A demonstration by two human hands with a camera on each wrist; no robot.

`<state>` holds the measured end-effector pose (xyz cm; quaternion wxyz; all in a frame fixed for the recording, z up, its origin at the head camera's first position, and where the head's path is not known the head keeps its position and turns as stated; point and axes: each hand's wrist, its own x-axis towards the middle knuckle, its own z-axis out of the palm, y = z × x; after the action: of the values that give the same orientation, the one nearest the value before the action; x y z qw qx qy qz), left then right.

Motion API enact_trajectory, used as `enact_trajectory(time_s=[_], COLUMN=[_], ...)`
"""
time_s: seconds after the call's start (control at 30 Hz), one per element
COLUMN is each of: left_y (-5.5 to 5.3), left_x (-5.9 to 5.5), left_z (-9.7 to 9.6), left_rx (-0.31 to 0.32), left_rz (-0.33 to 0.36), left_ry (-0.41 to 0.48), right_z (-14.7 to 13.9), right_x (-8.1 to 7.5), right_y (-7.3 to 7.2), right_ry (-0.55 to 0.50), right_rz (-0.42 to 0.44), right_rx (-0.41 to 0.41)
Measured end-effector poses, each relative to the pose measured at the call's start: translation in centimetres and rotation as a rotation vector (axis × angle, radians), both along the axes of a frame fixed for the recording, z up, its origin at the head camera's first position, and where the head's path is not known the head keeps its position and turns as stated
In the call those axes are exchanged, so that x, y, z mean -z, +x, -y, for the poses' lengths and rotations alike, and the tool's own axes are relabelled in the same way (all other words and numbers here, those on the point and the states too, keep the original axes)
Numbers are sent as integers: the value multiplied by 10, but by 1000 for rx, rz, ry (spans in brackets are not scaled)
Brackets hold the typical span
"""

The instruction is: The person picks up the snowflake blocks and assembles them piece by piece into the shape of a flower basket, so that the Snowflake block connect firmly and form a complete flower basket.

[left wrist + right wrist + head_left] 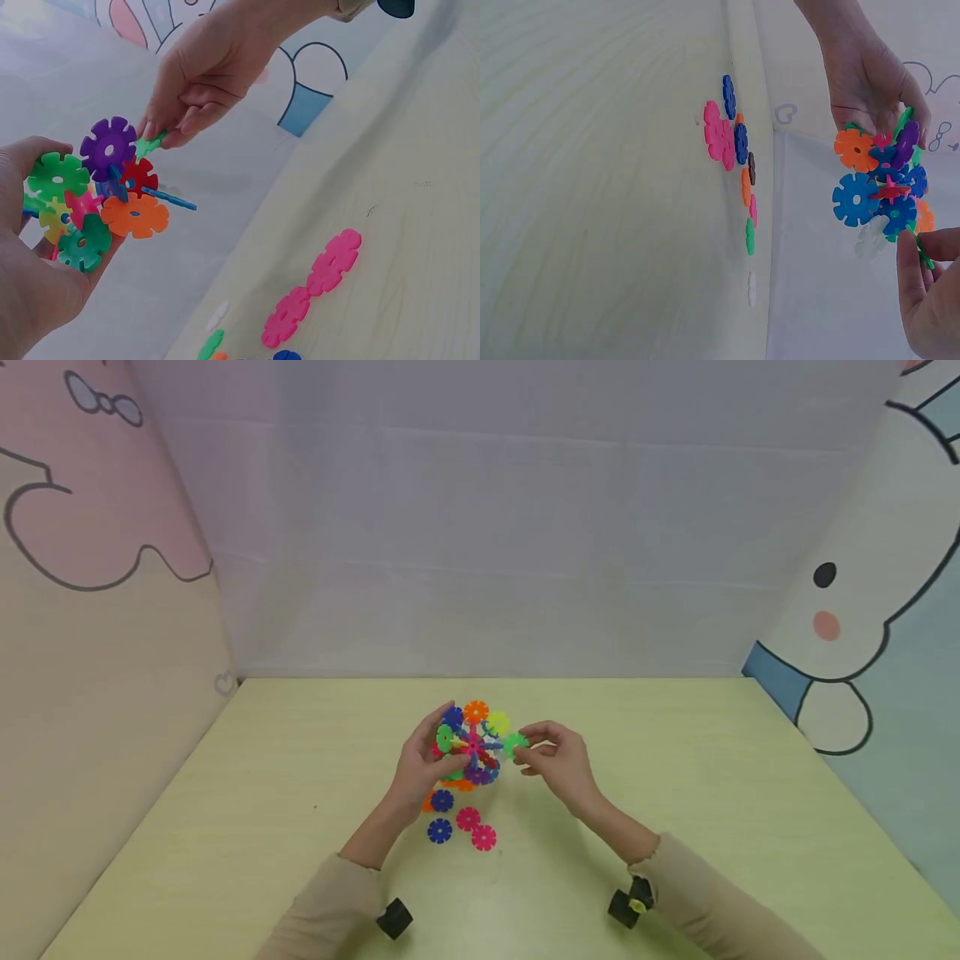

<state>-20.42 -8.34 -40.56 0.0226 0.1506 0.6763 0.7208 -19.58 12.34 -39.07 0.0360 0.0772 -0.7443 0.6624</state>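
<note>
My left hand (418, 764) holds a rounded cluster of interlocked snowflake discs (474, 746) above the table, with the thumb at its near side. The notched plastic discs are orange, blue, green, yellow, purple, red and pink. At the cluster's right side my right hand (561, 766) pinches a light green snowflake disc (514, 744) between thumb and fingers. In the right wrist view that green disc (925, 255) is seen nearly edge-on beside a blue disc (895, 216). Whether the two are joined I cannot tell. A whitish clear disc (871, 237) also sticks out of the cluster.
Loose discs lie on the table below the hands: two pink discs (483, 837), blue discs (440, 831) and an orange one (429, 802). In the right wrist view, a green disc (750, 237) and a white disc (752, 289) lie there too. A pale curtain (480, 552) hangs behind.
</note>
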Motion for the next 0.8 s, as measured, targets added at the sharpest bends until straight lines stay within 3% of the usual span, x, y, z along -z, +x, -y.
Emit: enact_trajectory(time_s=[0.17, 0.47, 0.67, 0.8], left_y=[2, 8, 6, 7], left_x=[0, -3, -2, -1], left_z=[-3, -5, -8, -9], left_rx=[-1, 99, 111, 120], left_rz=[-28, -96, -106, -97], left_ry=[-23, -215, -92, -54], right_z=[1, -1, 1, 2], right_x=[-3, -1, -2, -3], right_y=[0, -2, -3, -2], right_ry=[42, 89, 64, 58], right_rz=[-15, -94, -106, -79], right_rx=[-16, 28, 63, 65])
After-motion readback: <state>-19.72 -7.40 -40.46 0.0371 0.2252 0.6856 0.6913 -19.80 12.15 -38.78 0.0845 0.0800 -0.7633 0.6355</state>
